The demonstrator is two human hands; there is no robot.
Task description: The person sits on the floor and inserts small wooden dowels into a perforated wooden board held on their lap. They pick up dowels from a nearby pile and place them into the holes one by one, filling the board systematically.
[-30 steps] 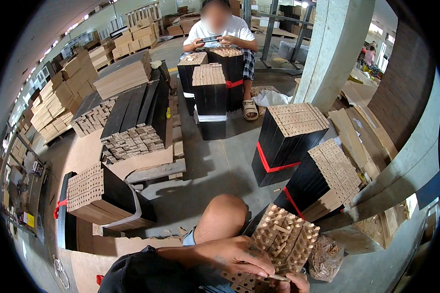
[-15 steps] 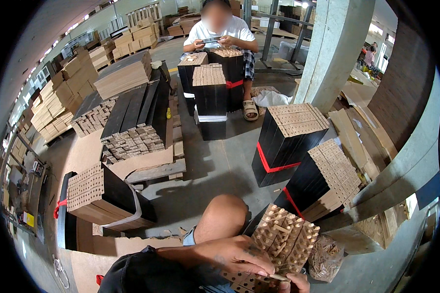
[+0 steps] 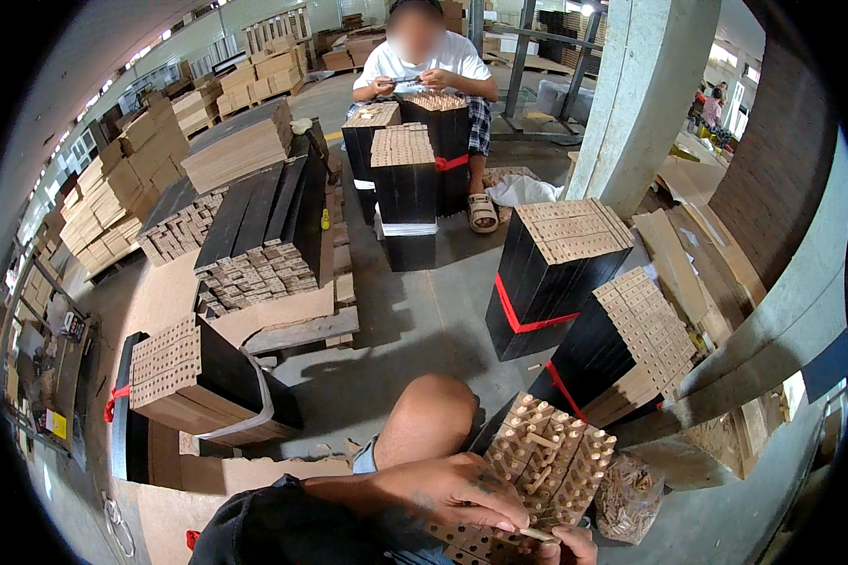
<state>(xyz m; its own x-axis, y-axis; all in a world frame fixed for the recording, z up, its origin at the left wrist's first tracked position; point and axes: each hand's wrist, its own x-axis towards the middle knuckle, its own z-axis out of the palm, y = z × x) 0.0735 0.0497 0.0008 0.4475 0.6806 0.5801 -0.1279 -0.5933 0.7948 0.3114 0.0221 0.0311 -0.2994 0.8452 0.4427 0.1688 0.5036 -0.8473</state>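
Observation:
A pale wooden dowel (image 3: 537, 534) lies between the fingertips of my two hands, low in the picture. My left hand (image 3: 457, 492) reaches in from the left, thumb and fingers closed at one end of it. My right hand (image 3: 573, 544) pinches the other end and is partly cut off by the lower edge. Under both hands stands a bundle of dark boards (image 3: 562, 468) with drilled end faces. Many dowels (image 3: 528, 428) stick up from its far part, and a few lie loose across them. Open holes (image 3: 481, 537) show in the near part, beside my left hand.
A clear bag of dowels (image 3: 628, 499) sits right of the bundle. Red-strapped board bundles (image 3: 561, 273) stand ahead, near a pillar (image 3: 631, 104). Another bundle (image 3: 198, 377) lies left, before stacked boards (image 3: 264, 226). Across from me a person (image 3: 424, 71) sits handling a small dark piece.
My hands and the dowel stay almost where they were. The person across has slightly shifted the dark piece in their hands.

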